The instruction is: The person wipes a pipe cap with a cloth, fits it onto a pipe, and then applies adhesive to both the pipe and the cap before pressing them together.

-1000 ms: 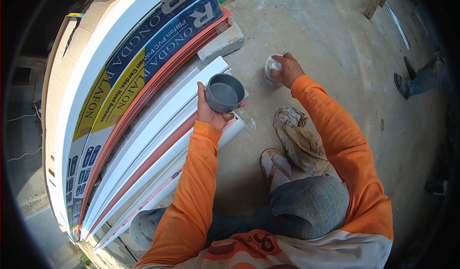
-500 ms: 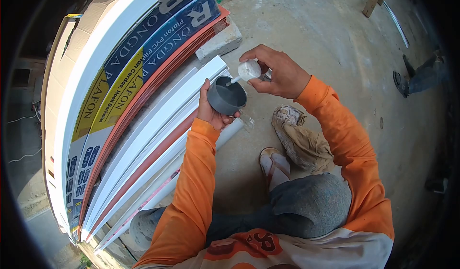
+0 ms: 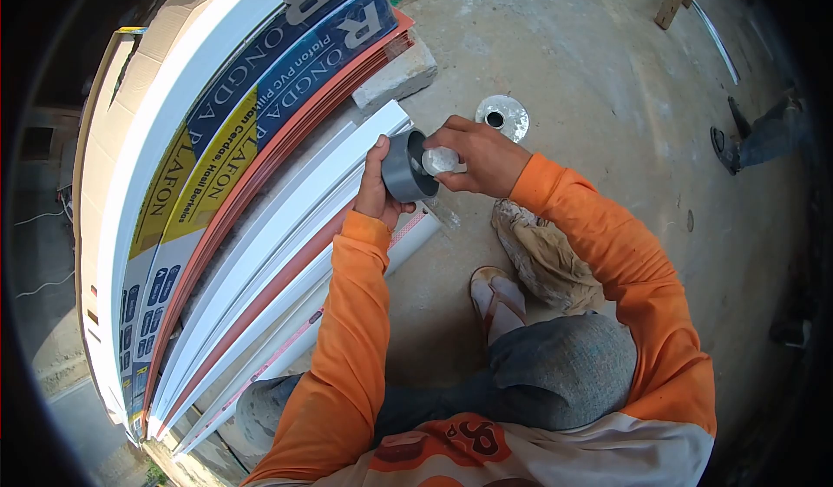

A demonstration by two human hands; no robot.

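A grey PVC pipe fitting (image 3: 399,173), round and cup-like, is gripped in my left hand (image 3: 373,190), its open mouth tilted to the right. In my right hand (image 3: 490,155) is a whitish round lid (image 3: 442,160), pinched between the fingers at the fitting's mouth. The lid's stem and tip are hidden by the lid and the fitting. Just beyond my right hand, a round silvery can (image 3: 515,117) with a dark opening in its top stands on the floor. A white pipe (image 3: 415,237) with pink markings lies below my left hand.
Long white and red-brown panels (image 3: 260,313) lie at the left beside boxed PVC ceiling panels (image 3: 286,79). A pale block (image 3: 397,75) sits near their far end. A crumpled brown cloth (image 3: 551,257) lies by my foot. Another person's leg (image 3: 768,135) shows at the far right.
My right hand has moved down and left, bringing the lid to the fitting's mouth. The fitting has tilted further toward the right. The can has come into view behind my right hand.
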